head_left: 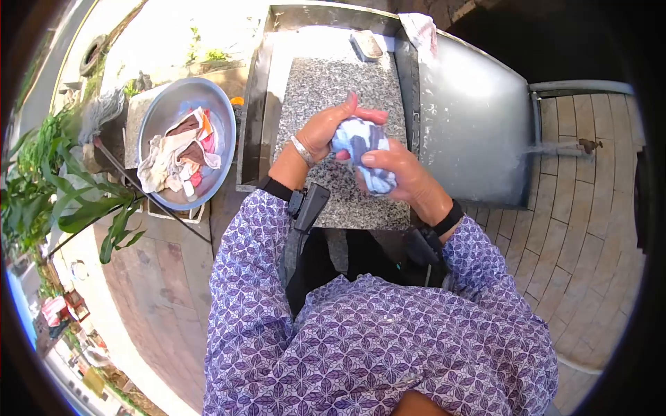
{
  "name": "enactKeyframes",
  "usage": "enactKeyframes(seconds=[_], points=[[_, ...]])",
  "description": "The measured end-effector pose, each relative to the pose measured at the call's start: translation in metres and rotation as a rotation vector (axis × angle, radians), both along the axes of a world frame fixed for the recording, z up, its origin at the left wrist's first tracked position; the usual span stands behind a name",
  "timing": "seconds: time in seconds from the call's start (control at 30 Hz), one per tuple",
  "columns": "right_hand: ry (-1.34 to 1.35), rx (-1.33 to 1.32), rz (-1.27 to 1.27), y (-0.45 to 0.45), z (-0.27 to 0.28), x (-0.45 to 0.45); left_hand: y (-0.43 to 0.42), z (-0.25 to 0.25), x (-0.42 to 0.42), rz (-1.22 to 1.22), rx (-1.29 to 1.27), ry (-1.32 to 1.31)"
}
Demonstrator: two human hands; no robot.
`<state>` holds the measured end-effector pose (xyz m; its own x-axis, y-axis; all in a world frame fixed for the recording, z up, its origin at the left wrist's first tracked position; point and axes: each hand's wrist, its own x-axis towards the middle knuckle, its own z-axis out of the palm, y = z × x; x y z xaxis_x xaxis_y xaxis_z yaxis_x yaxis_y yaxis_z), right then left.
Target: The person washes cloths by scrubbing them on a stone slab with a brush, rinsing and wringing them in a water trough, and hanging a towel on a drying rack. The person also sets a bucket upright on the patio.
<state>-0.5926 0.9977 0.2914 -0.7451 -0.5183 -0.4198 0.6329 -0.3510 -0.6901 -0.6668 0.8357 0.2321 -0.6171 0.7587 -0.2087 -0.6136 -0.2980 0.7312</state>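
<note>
A bunched-up blue, white and grey cloth is gripped between my two hands above a speckled granite slab. My left hand presses on its upper left side, with the thumb and some fingers extended past it. Wrapped round the lower right part of the cloth is my right hand, its thumb lying across the front. The fingers behind the cloth are partly hidden. At the slab's far end lies a pale block-like object, perhaps a soap or brush.
To the left, a metal basin holds several crumpled cloths. A grey metal-looking tank stands right of the slab, with a pinkish cloth over its corner. A tap is farther right. Leafy plants grow at left.
</note>
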Motion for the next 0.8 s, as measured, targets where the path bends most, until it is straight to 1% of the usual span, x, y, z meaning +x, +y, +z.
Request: enactKeyframes(seconds=[0.07,0.1,0.13,0.2,0.23,0.27,0.33,0.37,0.4,0.43,0.47,0.5,0.53,0.57,0.6,0.63,0.67,0.73,0.77,0.8], points=[[-0.062,-0.224,-0.07,0.006,-0.003,-0.006,0.005,-0.009,0.016,0.229,0.131,-0.253],[-0.097,-0.333,-0.124,0.005,-0.004,-0.008,0.008,-0.004,0.024,0.336,0.239,-0.268],[-0.101,-0.344,-0.09,0.001,-0.004,-0.01,0.014,0.004,0.033,0.433,0.352,-0.278],[-0.08,-0.466,-0.24,-0.005,0.001,-0.013,0.023,0.025,0.044,0.595,0.379,-0.184],[-0.087,-0.444,-0.28,-0.007,0.003,-0.011,0.026,0.023,0.047,0.65,0.342,-0.161],[-0.092,-0.445,-0.26,-0.015,0.006,-0.008,0.029,0.02,0.048,0.671,0.342,-0.157],[-0.064,-0.269,-0.388,-0.032,0.011,-0.001,0.029,0.014,0.05,0.751,0.426,-0.355],[0.004,-0.326,-0.328,-0.034,0.006,-0.001,0.02,0.022,0.053,0.676,0.47,-0.428],[0.0,-0.328,-0.309,-0.033,0.005,0.0,0.014,0.026,0.052,0.695,0.472,-0.423],[-0.045,-0.329,-0.286,-0.033,0.007,0.001,0.009,0.028,0.051,0.63,0.499,-0.577],[-0.089,-0.326,-0.273,-0.031,0.007,0.003,0.007,0.027,0.05,0.546,0.63,-0.605],[-0.078,-0.518,-0.11,-0.031,0.004,0.002,0.004,0.026,0.049,0.451,0.752,-0.635],[-0.077,-0.448,-0.117,-0.032,0.003,0.006,0.001,0.023,0.047,0.349,0.858,-0.666],[-0.075,-0.463,-0.093,-0.034,0.006,0.008,0.005,0.054,0.041,0.606,0.727,-0.636],[-0.07,-0.474,-0.077,-0.033,0.01,0.007,0.007,0.056,0.038,0.725,0.637,-0.578],[-0.052,-0.456,0.0,-0.029,0.012,0.003,0.008,0.058,0.035,0.839,0.532,-0.522],[-0.059,-0.402,0.007,-0.032,0.021,0.006,0.004,0.044,0.032,0.834,0.479,-0.441],[-0.099,-0.255,0.024,-0.035,0.036,0.011,-0.006,0.052,0.029,0.845,0.374,-0.274],[-0.135,-0.218,0.066,-0.032,0.037,0.01,-0.01,0.055,0.028,0.822,0.379,-0.284],[-0.171,-0.186,0.113,-0.03,0.036,0.007,-0.015,0.058,0.027,0.805,0.279,-0.26]])
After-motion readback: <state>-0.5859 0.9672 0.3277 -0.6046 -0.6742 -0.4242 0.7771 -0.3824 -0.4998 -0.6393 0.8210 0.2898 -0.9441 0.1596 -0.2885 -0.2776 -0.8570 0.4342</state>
